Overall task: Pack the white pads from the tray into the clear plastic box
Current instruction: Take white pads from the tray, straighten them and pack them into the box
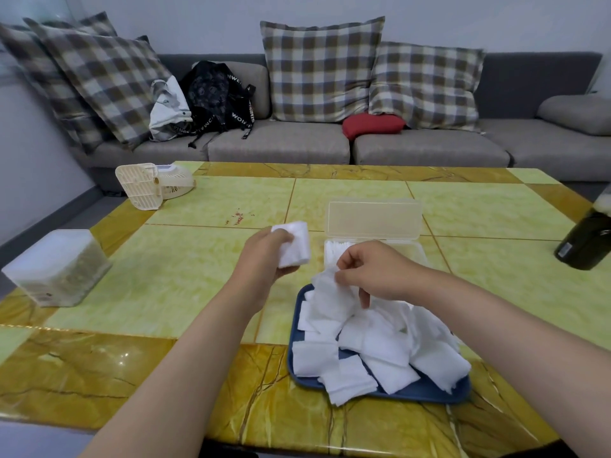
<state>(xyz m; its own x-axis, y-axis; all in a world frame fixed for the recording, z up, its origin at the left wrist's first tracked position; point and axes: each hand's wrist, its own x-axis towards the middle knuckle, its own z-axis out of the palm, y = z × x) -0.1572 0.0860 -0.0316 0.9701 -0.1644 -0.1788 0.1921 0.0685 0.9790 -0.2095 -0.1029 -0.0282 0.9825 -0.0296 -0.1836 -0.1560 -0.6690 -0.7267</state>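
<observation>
Left hand (pixel 264 256): fingers curled round a stack of white pads (pixel 296 244), held above the table (pixel 185 272) at 10 o'clock from the blue tray (pixel 426 391).

Right hand (pixel 373 272): thumb and forefinger pinch a white pad (pixel 325 292) over the far end of the tray; the remaining fingers are loosely curled. It cannot be determined whether the pinched pad is clear of the pile beneath it.

Pile of white pads (pixel 380 348): loose and overlapping, it covers most of the tray; several pads overhang the near rim.

Clear plastic box (pixel 417 251): located at 12 o'clock from the tray, just beside its far end. The hinged lid (pixel 373 219) stands open and upright at the far side. White pads are visible inside at the left end; the right hand hides the rest of the interior.

Table surroundings:
- Cream desk fan (pixel 150 185): far left corner, 10 o'clock.
- Translucent container (pixel 56 269): left edge, 9 o'clock.
- Dark bottle (pixel 585 242): right edge, 3 o'clock.

Grey sofa (pixel 281 147): beyond the table at 12 o'clock, carrying plaid cushions (pixel 320 71), a black backpack (pixel 218 94) and a red cushion (pixel 372 125).
</observation>
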